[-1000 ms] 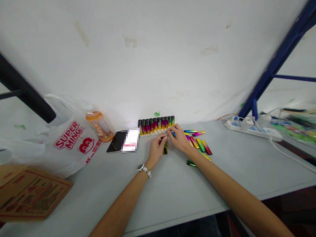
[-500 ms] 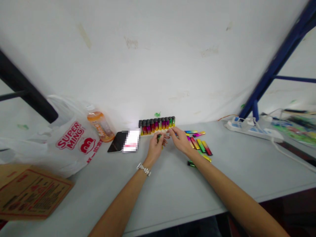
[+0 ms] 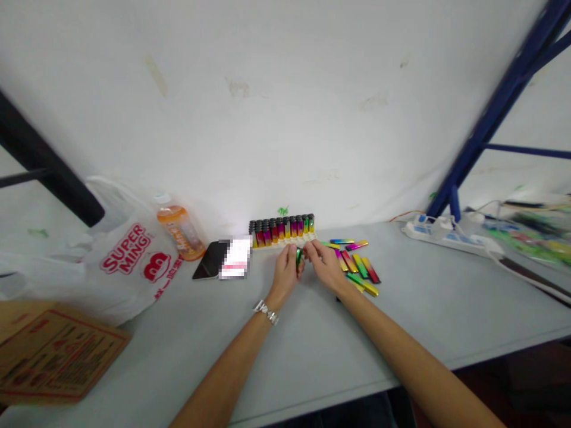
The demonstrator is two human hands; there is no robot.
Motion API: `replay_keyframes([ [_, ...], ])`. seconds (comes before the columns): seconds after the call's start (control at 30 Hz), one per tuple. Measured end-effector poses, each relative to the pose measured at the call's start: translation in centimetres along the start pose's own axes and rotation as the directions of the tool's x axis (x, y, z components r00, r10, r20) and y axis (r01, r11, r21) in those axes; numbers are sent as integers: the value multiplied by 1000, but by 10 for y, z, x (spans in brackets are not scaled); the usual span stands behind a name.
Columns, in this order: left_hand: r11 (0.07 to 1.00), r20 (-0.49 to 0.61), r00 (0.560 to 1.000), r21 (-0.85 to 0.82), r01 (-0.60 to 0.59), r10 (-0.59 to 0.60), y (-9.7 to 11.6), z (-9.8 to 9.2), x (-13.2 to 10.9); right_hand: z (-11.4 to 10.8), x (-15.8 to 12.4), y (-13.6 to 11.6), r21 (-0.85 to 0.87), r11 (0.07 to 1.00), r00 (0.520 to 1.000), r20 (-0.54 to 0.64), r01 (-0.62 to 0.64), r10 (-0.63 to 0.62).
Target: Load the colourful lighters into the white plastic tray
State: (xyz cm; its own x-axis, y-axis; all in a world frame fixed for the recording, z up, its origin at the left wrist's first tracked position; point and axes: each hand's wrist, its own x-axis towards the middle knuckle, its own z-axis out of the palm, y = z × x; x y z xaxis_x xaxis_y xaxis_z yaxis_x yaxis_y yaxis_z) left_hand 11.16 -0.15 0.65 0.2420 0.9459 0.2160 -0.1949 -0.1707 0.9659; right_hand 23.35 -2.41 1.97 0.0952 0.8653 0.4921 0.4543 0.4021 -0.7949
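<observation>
My left hand [image 3: 285,273], a silver bracelet on its wrist, is closed around a green lighter [image 3: 298,255] held upright in front of the rack. Close to its right, my right hand [image 3: 326,268] has its fingers pinched together; whatever is between them is too small to make out. Behind both hands, rows of upright lighters [image 3: 280,230] with black tops and shiny multicoloured bodies stand in a pale tray [image 3: 289,242]. To the right of my right hand lie several loose shiny coloured lighter-shaped pieces [image 3: 360,266], some partly hidden by the forearm.
Left of the tray are a dark phone-like device [image 3: 209,260] beside a blurred-out bright patch, an orange drink bottle [image 3: 181,229], a white plastic bag [image 3: 120,261] and a cardboard box [image 3: 57,353]. A power strip [image 3: 446,235] with cables lies at right, near a blue metal post [image 3: 491,107].
Both hands have shifted slightly nearer to me, away from the tray. The green lighter in my left hand is now more upright. The view has moved slightly.
</observation>
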Motion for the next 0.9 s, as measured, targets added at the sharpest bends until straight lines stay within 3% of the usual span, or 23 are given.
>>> replay_keyframes([
  [0.2, 999, -42, 998, 40, -34, 36, 2, 0, 0, 3, -2, 0, -17, 1000, 1000, 18, -2, 3],
  [0.4, 999, -8, 999, -5, 50, -50, 14, 1, -5, 3, -7, 1, -26, 999, 994, 99, 44, -42],
  [0.67, 989, -74, 987, -53, 139, -142, 9, 5, -8, 6, -9, 5, 51, 998, 992, 122, 30, -36],
  [0.9, 998, -140, 989, 42, 56, -50, 6, 10, -5, 7, -10, 6, 136, 990, 993, 117, -27, 11],
])
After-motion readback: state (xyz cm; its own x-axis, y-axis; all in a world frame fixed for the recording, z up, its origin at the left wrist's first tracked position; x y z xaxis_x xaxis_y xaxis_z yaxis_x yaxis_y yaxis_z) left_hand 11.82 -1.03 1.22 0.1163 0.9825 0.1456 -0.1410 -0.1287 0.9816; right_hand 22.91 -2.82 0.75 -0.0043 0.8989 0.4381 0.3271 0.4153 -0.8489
